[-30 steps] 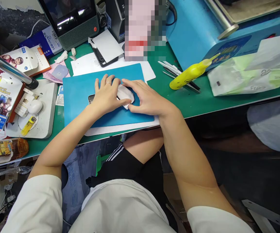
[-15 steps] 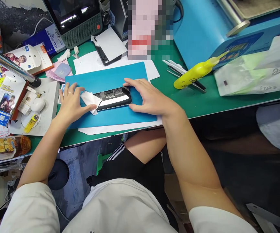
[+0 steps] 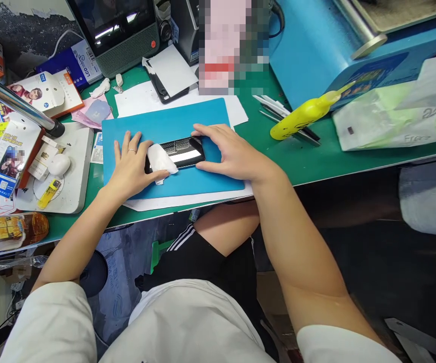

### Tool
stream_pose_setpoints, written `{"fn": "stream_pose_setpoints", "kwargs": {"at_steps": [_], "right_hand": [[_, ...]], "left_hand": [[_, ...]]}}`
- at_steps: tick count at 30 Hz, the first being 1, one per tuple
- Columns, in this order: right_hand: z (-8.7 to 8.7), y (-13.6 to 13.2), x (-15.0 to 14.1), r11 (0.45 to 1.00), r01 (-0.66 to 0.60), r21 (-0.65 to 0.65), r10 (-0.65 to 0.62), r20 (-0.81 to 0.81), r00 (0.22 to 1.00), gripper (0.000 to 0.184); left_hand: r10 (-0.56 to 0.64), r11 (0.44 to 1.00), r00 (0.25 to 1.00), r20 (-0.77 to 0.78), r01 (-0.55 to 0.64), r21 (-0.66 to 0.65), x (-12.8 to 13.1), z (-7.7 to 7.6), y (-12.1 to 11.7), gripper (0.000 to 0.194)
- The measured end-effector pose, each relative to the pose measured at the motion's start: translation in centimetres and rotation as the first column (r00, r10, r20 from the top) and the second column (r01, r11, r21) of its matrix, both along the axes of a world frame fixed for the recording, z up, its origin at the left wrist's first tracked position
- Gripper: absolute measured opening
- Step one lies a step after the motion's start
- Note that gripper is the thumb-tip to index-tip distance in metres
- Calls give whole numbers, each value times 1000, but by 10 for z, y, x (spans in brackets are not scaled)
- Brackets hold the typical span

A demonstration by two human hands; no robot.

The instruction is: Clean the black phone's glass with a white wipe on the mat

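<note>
A black smartphone lies flat with its glossy face up on the blue mat, bright reflections across it. My left hand pinches a white wipe between thumb and forefinger and lays it over the phone's left part; the other fingers are spread above the mat. At the phone's right end, my right hand grips it by the two long edges, thumb on the near side and fingers on the far one. The wipe and my left hand hide the phone's left end.
Right of the mat lie a yellow squeeze bottle and several thin tools. A blue machine stands behind them. A phone-shaped black case sits beyond the mat. Boxes, a lamp post and a drink bottle crowd the left.
My left hand has slid right with the wipe, from the phone's left end further over its face. My right hand stays at the right end.
</note>
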State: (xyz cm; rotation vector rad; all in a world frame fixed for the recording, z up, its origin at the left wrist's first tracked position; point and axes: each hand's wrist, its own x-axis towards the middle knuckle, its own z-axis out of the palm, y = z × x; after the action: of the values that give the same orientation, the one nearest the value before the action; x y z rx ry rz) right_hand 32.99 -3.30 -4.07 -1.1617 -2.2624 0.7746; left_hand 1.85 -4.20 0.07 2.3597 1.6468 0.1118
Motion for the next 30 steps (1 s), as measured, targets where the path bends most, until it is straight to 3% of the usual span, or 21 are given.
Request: {"fn": "stream_pose_setpoints", "kwargs": {"at_steps": [8, 12, 15, 19, 23, 30], "right_hand": [[3, 0, -1, 1000, -15, 6, 15, 5, 1000, 88], [3, 0, -1, 1000, -13, -2, 13, 6, 1000, 89], [3, 0, -1, 1000, -11, -1, 11, -3, 1000, 89], [3, 1, -2, 1000, -8, 6, 8, -17, 1000, 88], [4, 1, -2, 1000, -12, 18, 12, -15, 1000, 88], [3, 0, -1, 999, -31, 21, 31, -22, 999, 93]], "left_hand": [[-68, 995, 998, -4, 67, -80, 18, -1, 4, 93], [-117, 991, 991, 66, 112, 76, 20, 1, 0, 85], [-274, 950, 958, 89, 255, 181, 19, 7, -10, 59], [-516, 853, 856, 25, 511, 111, 11, 12, -20, 49], [-590, 806, 807, 25, 587, 73, 14, 5, -14, 57], [-661, 749, 749, 36, 658, 78, 59, -3, 5, 57]]}}
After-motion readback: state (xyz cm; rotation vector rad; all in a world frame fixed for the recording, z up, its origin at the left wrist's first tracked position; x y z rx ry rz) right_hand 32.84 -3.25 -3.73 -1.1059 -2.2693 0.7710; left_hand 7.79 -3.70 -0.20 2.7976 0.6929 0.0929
